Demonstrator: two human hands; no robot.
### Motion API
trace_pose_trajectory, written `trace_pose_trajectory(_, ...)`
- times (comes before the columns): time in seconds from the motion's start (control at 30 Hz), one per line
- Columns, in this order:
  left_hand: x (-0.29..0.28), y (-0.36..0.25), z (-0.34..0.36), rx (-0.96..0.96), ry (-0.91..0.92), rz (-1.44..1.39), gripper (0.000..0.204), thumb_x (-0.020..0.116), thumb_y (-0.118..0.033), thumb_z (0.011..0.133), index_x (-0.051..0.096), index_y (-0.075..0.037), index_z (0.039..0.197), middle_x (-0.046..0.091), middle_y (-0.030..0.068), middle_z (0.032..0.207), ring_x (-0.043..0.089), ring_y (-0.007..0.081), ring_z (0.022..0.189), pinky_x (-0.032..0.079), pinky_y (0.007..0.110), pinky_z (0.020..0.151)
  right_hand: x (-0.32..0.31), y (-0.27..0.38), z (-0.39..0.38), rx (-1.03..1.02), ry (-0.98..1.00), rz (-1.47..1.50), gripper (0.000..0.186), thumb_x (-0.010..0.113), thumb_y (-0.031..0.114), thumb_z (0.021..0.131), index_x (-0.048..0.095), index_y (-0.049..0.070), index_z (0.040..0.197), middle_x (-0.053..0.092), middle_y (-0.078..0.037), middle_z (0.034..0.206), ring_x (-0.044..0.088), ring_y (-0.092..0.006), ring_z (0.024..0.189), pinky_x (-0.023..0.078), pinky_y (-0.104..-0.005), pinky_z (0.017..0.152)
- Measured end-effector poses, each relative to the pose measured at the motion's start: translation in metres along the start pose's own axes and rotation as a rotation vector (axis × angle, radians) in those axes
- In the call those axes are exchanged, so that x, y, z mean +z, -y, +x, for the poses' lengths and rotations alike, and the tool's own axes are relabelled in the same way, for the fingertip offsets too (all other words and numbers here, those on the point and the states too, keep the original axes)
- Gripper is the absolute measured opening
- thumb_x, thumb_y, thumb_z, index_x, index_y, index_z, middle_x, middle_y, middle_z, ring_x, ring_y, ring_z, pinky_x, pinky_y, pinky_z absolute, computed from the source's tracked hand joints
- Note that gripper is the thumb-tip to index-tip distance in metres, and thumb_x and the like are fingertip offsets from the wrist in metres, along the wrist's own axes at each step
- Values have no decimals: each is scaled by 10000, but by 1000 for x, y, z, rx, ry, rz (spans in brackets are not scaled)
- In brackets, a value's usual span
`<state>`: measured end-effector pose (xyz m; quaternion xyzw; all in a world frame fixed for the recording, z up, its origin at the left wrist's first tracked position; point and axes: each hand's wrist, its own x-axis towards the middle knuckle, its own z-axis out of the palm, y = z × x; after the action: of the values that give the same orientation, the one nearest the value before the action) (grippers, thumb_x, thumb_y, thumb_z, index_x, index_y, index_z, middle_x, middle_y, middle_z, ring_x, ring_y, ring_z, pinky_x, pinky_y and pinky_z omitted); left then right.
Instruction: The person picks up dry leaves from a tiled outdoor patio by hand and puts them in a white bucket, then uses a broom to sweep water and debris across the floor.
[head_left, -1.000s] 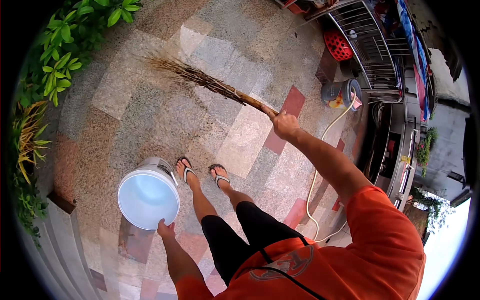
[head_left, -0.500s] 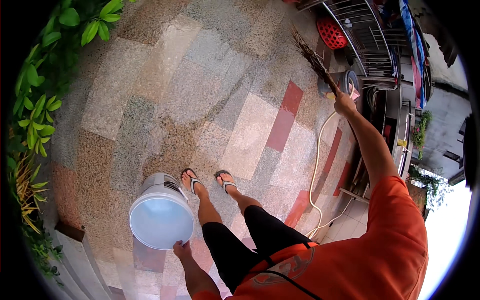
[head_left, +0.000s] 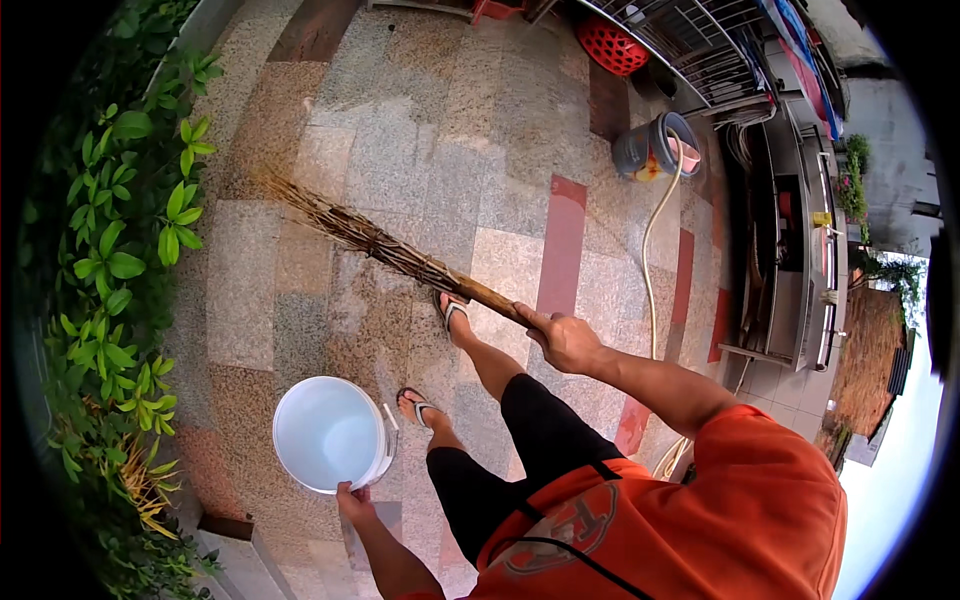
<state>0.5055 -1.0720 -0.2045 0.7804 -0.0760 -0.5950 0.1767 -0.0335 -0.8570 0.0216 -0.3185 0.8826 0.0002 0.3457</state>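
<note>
A white plastic bucket [head_left: 384, 457] is at the lower left, its mouth toward me. Its inside looks pale blue; whether liquid lies in it I cannot tell. My left hand [head_left: 354, 499] is closed on the near edge of its rim. In the middle, my right hand [head_left: 566, 343] is wrapped round the wooden handle of a twig broom [head_left: 400, 255]. The broom slants up and left across the view, with its thin bristles spread over the stone floor. Past the handle, my sandalled front foot [head_left: 452, 308] is partly covered by the broom.
Leafy green plants [head_left: 125, 265] line the left side. A grey bucket [head_left: 640, 152] with a pale hose [head_left: 650, 262] running from it stands at the upper right. Behind it are a red basket [head_left: 612, 47] and a metal rack [head_left: 690, 45]. The patchwork stone floor [head_left: 400, 130] looks wet.
The broom has swung from the upper right across to the left, with my right hand lower and nearer the middle. The white bucket has tipped more toward me. My feet have stepped.
</note>
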Motion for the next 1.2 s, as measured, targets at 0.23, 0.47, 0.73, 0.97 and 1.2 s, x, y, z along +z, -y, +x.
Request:
trace_pose_trajectory(0.23, 139, -82, -8, 98, -185, 241, 346, 681, -174, 623, 567, -13, 907, 566, 110, 776, 550, 217, 618, 468, 358, 511, -40, -58, 44, -65, 102, 84, 536, 532, 272, 977, 399, 270, 1496, 629, -249, 786, 621, -435, 681, 485, -527, 619)
trace_pose_trajectory(0.47, 389, -110, 4, 178, -194, 357, 499, 747, -242, 633, 571, 50, 998, 578, 177, 936, 552, 313, 742, 465, 439, 521, -115, -149, 89, 47, 125, -19, 536, 512, 286, 997, 365, 267, 1511, 611, -258, 862, 623, -426, 697, 524, -501, 660)
trace_pose_trajectory(0.73, 637, -114, -18, 415, -191, 956, 723, 875, -394, 604, 642, 136, 1036, 689, 277, 1056, 672, 385, 989, 542, 387, 892, -164, -148, 116, 101, 24, 47, 556, 538, 248, 986, 365, 227, 1514, 609, -252, 798, 618, -437, 687, 512, -509, 650)
trace_pose_trajectory(0.97, 666, -152, -52, 308, -99, 648, 604, 871, -292, 629, 618, 132, 977, 681, 242, 930, 672, 313, 706, 532, 395, 473, -180, -98, 238, 176, 51, -23, 531, 483, 247, 999, 356, 283, 1513, 648, -279, 896, 647, -451, 770, 524, -519, 718)
trace_pose_trajectory(1.2, 609, -230, -82, 111, 90, 465, 511, 712, -217, 671, 590, 34, 1099, 624, 178, 1040, 629, 279, 840, 502, 363, 583, -247, -138, 287, 584, 51, -108, 578, 473, 261, 975, 305, 273, 1528, 667, -281, 1052, 650, -446, 997, 502, -538, 881)
